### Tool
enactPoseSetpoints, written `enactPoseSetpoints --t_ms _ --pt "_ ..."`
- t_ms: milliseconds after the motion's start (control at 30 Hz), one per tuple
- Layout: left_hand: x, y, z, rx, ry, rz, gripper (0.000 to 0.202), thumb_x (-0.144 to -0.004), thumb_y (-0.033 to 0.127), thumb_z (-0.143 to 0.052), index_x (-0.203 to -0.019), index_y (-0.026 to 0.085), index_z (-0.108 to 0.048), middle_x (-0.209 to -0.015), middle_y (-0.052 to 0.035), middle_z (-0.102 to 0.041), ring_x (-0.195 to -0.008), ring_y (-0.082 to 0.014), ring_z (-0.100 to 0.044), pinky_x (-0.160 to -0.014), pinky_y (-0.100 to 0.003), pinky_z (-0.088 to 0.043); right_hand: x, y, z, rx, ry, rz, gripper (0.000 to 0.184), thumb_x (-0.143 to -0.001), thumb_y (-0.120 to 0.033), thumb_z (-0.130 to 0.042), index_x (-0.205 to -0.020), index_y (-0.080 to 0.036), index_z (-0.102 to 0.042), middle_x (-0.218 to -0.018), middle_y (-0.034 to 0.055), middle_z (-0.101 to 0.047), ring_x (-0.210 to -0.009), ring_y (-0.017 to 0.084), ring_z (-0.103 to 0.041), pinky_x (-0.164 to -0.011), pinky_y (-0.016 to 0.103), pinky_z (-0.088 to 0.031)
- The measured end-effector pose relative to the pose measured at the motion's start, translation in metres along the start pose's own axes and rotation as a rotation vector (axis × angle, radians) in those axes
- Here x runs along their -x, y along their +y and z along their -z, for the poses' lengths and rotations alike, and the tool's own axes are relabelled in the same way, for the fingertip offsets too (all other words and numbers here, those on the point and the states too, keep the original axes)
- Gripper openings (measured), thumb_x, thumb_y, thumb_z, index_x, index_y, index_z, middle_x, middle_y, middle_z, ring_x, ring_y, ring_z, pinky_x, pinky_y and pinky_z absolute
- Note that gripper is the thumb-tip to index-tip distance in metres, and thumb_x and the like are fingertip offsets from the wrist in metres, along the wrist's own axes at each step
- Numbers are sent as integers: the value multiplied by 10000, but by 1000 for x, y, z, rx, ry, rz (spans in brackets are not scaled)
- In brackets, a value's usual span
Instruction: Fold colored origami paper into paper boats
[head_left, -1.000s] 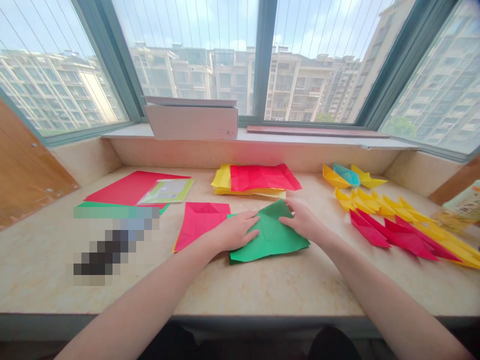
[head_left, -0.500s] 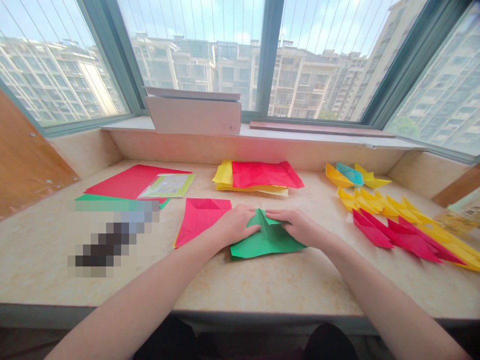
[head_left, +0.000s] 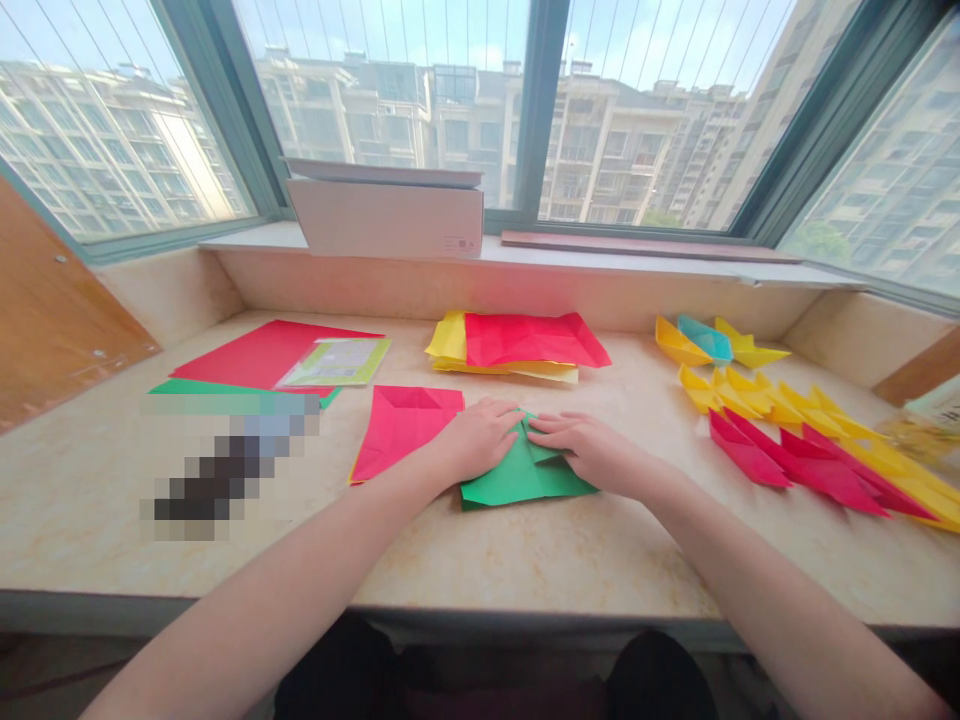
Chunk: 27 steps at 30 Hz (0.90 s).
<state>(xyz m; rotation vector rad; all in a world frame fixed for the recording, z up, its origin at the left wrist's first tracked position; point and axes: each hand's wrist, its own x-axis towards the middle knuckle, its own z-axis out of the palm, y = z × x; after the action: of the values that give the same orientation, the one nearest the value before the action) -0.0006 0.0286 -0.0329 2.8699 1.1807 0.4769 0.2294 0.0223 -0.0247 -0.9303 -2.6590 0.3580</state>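
Observation:
A green sheet of paper (head_left: pixel 517 480) lies on the marble ledge (head_left: pixel 525 560) in front of me, its far corner folded toward me. My left hand (head_left: pixel 480 438) lies flat on the sheet's left part, fingers stretched out. My right hand (head_left: pixel 589 448) presses the folded flap from the right, fingers flat and close together. The two hands almost meet over the fold. Beside my left hand lies a folded red sheet (head_left: pixel 401 428).
A stack of red and yellow creased sheets (head_left: pixel 525 345) lies behind the hands. Flat red and green sheets with a leaflet (head_left: pixel 337 362) are at left. Folded yellow, red and teal paper boats (head_left: pixel 780 430) fill the right side. A white box (head_left: pixel 390 215) stands on the sill.
My right hand has folded the green sheet's far corner down toward me and now presses it flat. The left hand stayed on the sheet. The camera has tilted slightly.

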Motion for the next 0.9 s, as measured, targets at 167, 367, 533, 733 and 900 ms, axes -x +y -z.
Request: enactPoseSetpoints --t_ms 167,367,533,733,900 --pt "-2 -2 -9 -2 -61 -9 397 -990 225 -353 -1307 116 -568 -1376 -142 -583 -1280 -231 -535 -1096 -370 -389 4 -7 5 1 -86 -36 639 -796 -28 -449 -1412 -183 -523 -1514 72 -425 -1402 235 -414 -1183 409 -325" --pt "-3 -4 -12 39 -105 9 419 -982 220 -349 -1341 118 -540 -1412 -148 -558 -1328 -230 -497 -1131 -392 -348 16 -24 6 -34 -310 -146 853 -905 -564 -518 -1550 -99 -209 -1613 144 -135 -1496 323 -130 -1225 502 -142" --pt "-3 -3 -12 68 -84 28 430 -970 214 -339 -1331 110 -549 -1400 -161 -564 -1319 -243 -504 -1126 -402 -348 17 -27 -6 -74 -239 -164 808 -953 -620 -376 -1553 -106 -208 -1613 158 -138 -1499 320 -123 -1217 544 -82" --pt "-2 -1 -8 75 -97 32 415 -954 207 -356 -1312 149 -558 -1424 -127 -548 -1343 -233 -475 -1132 -387 -334 7 -20 15 -182 -40 -166 441 -1027 -432 -319 -1137 -264 -712 -1178 30 -723 -1139 246 -634 -992 376 -477" --pt "-2 3 -3 109 -87 62 416 -927 177 -384 -1300 157 -566 -1435 -118 -535 -1340 -235 -473 -1133 -382 -337 6 -16 33 62 195 -408 280 -948 -365 -512 -936 -227 -756 -948 68 -758 -875 264 -684 -780 378 -500"
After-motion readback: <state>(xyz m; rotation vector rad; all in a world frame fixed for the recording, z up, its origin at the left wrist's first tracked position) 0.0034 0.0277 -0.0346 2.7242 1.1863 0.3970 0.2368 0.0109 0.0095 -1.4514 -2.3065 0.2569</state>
